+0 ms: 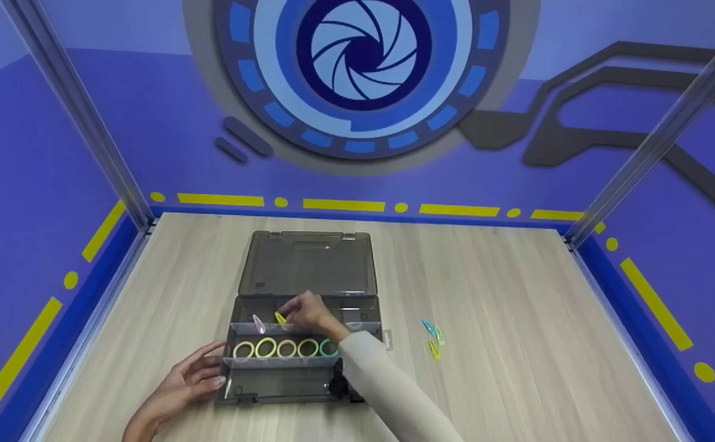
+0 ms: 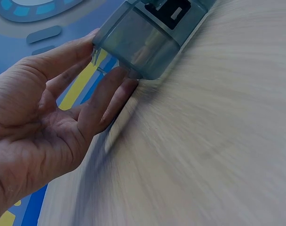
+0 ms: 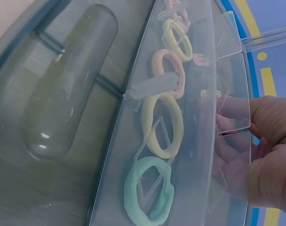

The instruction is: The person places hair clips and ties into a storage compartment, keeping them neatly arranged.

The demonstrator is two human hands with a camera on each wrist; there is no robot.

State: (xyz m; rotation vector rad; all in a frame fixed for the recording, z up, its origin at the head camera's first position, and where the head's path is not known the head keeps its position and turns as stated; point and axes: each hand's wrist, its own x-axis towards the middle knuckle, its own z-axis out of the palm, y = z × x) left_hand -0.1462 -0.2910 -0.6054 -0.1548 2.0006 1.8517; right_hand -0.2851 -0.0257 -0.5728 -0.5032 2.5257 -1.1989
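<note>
Forward, right hand [image 1: 307, 312] pinches a yellow clip [image 1: 280, 318]; left hand [image 1: 176, 388] touches box [image 1: 280, 383].

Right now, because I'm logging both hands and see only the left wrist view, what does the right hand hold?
Observer: The right hand pinches a small yellow teardrop-shaped hair clip.
Operator: What does the middle compartment of the grey translucent plastic box hold?
Observer: Five round pastel rings, side by side.
Operator: Are any clips outside it?
Observer: Three lie to its right on the pale wood-grain table: a blue slim clip, a pale green slim clip and a second yellow clip.
</note>
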